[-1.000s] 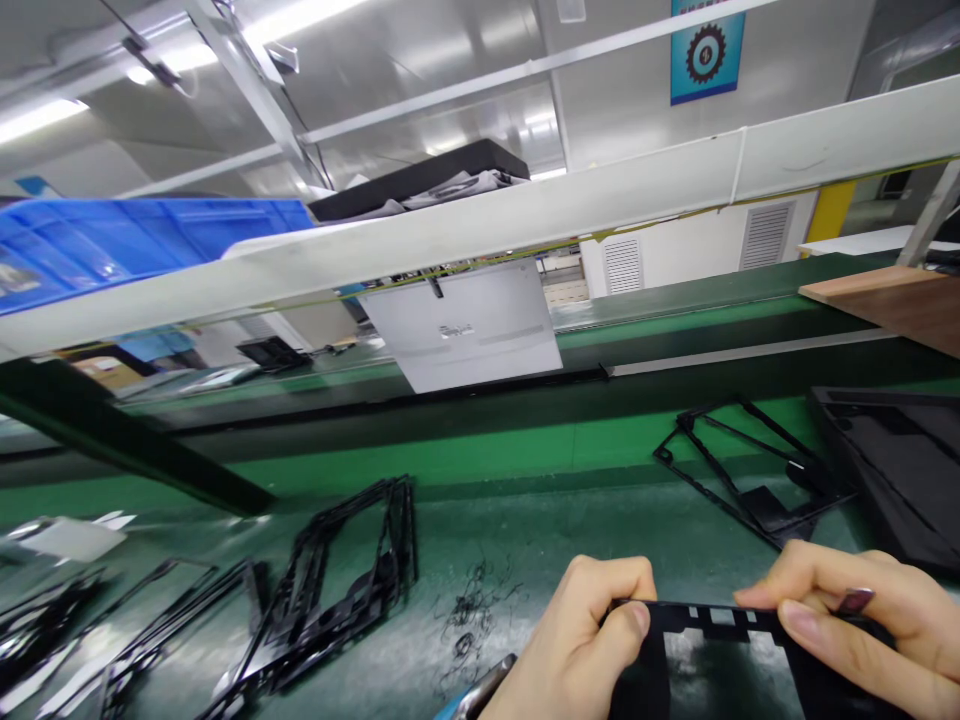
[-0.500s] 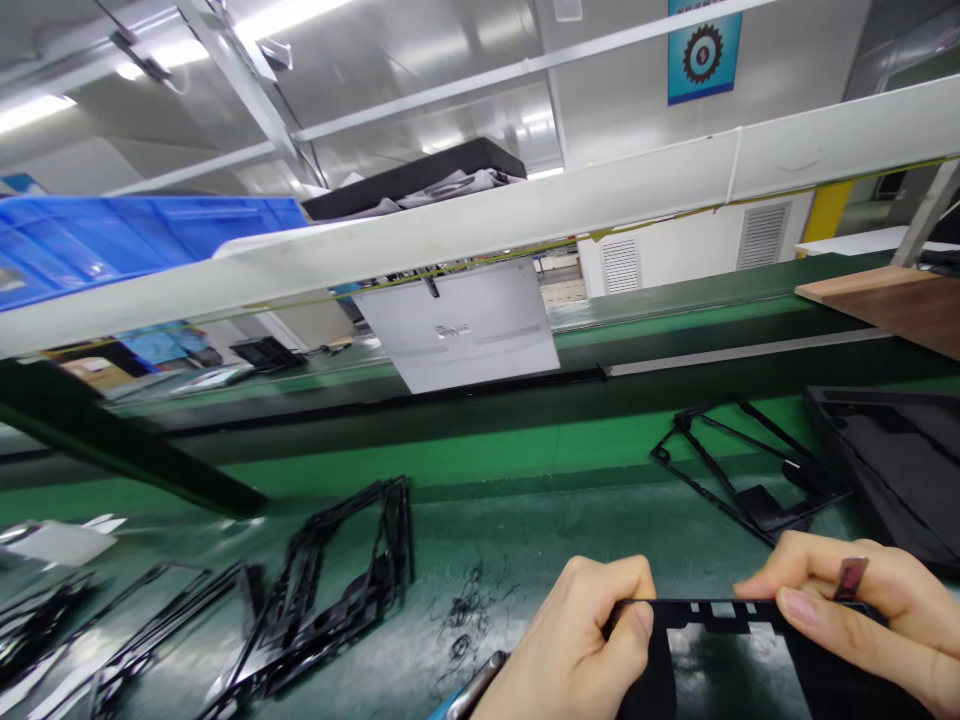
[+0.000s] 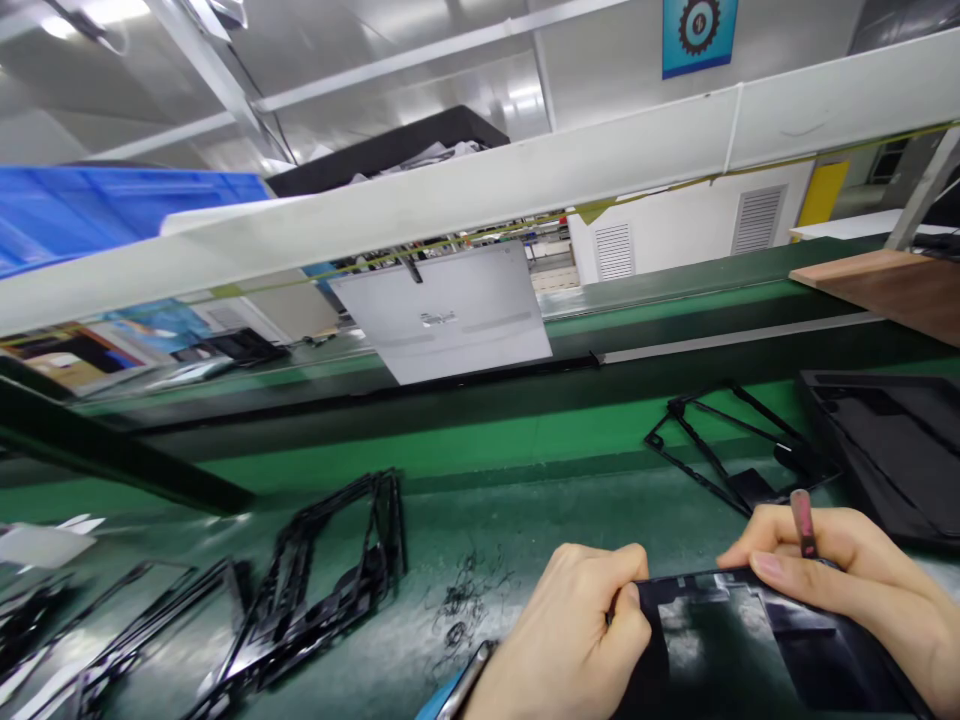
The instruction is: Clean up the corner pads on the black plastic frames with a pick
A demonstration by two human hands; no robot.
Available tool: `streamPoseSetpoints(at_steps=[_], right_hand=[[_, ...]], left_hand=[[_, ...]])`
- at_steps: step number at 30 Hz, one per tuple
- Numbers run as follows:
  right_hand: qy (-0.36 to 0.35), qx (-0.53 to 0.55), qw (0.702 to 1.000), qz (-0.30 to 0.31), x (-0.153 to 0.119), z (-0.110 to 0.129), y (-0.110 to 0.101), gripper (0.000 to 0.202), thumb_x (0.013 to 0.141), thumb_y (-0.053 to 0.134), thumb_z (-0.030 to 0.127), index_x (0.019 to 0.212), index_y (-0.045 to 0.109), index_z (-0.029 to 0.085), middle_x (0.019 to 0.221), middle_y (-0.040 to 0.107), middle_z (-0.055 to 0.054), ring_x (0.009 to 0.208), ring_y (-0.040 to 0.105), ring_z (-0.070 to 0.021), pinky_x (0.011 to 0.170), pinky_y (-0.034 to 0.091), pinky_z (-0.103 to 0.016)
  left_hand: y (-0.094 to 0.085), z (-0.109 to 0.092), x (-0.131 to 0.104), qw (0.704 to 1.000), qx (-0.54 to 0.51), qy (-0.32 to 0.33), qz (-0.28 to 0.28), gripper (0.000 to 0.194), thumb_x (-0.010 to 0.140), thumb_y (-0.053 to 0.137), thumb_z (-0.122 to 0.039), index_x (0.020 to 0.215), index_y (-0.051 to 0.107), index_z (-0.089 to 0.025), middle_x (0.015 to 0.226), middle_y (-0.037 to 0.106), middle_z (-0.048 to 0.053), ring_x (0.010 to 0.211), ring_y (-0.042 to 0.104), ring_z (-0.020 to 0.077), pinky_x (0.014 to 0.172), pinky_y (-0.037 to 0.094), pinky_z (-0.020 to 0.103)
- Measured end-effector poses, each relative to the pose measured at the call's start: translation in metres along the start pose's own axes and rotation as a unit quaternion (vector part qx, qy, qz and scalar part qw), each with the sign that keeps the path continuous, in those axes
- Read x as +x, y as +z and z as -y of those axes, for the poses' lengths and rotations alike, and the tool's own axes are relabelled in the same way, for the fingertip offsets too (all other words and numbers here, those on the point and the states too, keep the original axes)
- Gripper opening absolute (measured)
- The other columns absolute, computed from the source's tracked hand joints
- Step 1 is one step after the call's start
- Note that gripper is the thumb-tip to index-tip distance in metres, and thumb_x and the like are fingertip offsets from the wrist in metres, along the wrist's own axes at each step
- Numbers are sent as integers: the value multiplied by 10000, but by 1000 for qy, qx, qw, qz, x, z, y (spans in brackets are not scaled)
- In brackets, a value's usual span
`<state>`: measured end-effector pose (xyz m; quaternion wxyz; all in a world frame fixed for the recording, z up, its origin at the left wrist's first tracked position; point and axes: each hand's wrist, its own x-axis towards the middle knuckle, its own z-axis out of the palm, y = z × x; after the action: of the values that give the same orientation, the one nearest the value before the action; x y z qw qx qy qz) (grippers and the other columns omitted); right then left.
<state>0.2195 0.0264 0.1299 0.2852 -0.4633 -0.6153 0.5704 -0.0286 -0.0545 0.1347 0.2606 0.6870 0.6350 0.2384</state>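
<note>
While my left hand (image 3: 581, 625) has its thumb and curled fingers clamped on the far left corner of a black frame (image 3: 825, 650), my right hand (image 3: 840, 580) pinches the same far edge farther right, thumb on the upper face and forefinger reaching along the rim. The frame is right in front of me, low in view, its near part cut off by the bottom of the picture. A small reddish-tipped tool (image 3: 802, 520) sticks up from between my right fingers. On the green bench (image 3: 525, 520), thin black shavings (image 3: 461, 600) lie loose beyond my left wrist, next to which a blue thing with a metal edge (image 3: 465, 680) shows partly. A heap of black frames (image 3: 337, 590) rests farther left; beyond my right hand lie more open frames (image 3: 739, 450), just beside a dark tray (image 3: 892, 450).
</note>
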Motion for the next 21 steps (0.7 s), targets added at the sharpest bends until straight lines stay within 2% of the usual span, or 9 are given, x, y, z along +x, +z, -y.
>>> streamPoseSetpoints(at_steps=[3, 6, 8, 12, 17, 21], right_hand=[[8, 20, 1000, 19, 1, 4, 0, 468, 878, 727, 690, 888, 828, 233, 824, 728, -45, 805, 671, -261, 790, 561, -357], [-1, 40, 998, 45, 1, 10, 2, 445, 903, 715, 659, 868, 822, 228, 831, 724, -43, 811, 661, -252, 760, 539, -335], [-17, 37, 998, 42, 2, 12, 3, 432, 905, 718, 643, 858, 821, 226, 825, 713, -39, 826, 650, -251, 772, 534, -332], [-12, 45, 998, 47, 4, 15, 4, 429, 900, 730, 636, 847, 821, 219, 812, 698, -31, 818, 635, -237, 768, 516, -316], [30, 109, 991, 78, 12, 16, 2, 427, 837, 818, 628, 828, 824, 201, 745, 682, -15, 716, 610, -193, 674, 480, -279], [45, 135, 986, 87, 19, 15, -2, 361, 833, 848, 557, 817, 830, 197, 750, 688, -12, 708, 602, -164, 653, 453, -240]], left_hand=[[-7, -3, 3, 1000, -13, 4, 23, 210, 946, 389, -199, 746, 445, -232, 725, 590, -19, 758, 557, 176, 718, 379, 273], [-12, -3, 9, 997, -23, 53, 45, 248, 930, 406, -177, 693, 351, -221, 607, 380, -60, 583, 388, 133, 650, 318, 285], [-13, -1, 13, 995, -23, 78, 56, 267, 904, 429, -152, 677, 306, -221, 592, 307, -72, 547, 313, 121, 610, 271, 295], [-11, 2, 16, 993, -12, 94, 64, 272, 906, 427, -119, 687, 304, -223, 600, 330, -75, 545, 310, 114, 588, 229, 303], [-11, 2, 17, 996, -29, 78, 42, 226, 922, 383, -135, 721, 340, -228, 613, 363, -71, 555, 354, 119, 597, 234, 299], [-16, 6, 18, 990, -87, 78, 80, 260, 1009, 371, -202, 751, 385, -231, 623, 384, -76, 560, 372, 115, 594, 267, 281]])
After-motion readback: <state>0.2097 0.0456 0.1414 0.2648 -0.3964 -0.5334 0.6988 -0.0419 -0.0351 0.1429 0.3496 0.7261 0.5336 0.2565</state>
